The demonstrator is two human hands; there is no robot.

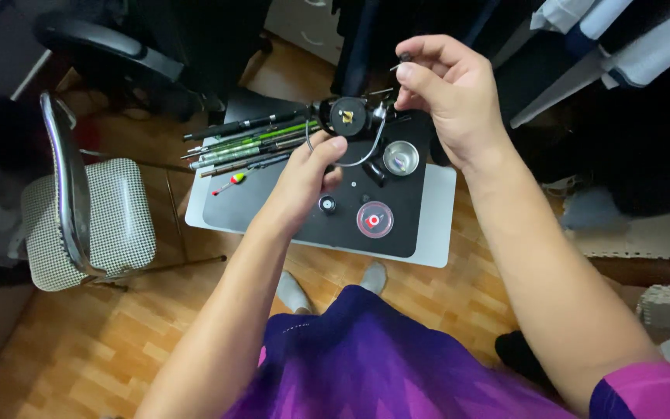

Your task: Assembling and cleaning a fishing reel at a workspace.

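Observation:
My left hand grips a black fishing reel by its body, held up above a low table; the reel's thin wire bail curves down below it. My right hand is raised just right of the reel, fingers pinched on a small dark part. Under the hands lies a black mat with a round metal spool, a small black ring and a clear round case with a red piece inside.
Several fishing rod sections lie across the mat's left end, with a red-and-yellow float beside them. A chrome chair with a checked seat stands at left. Clothes hang at upper right. The floor is wood parquet.

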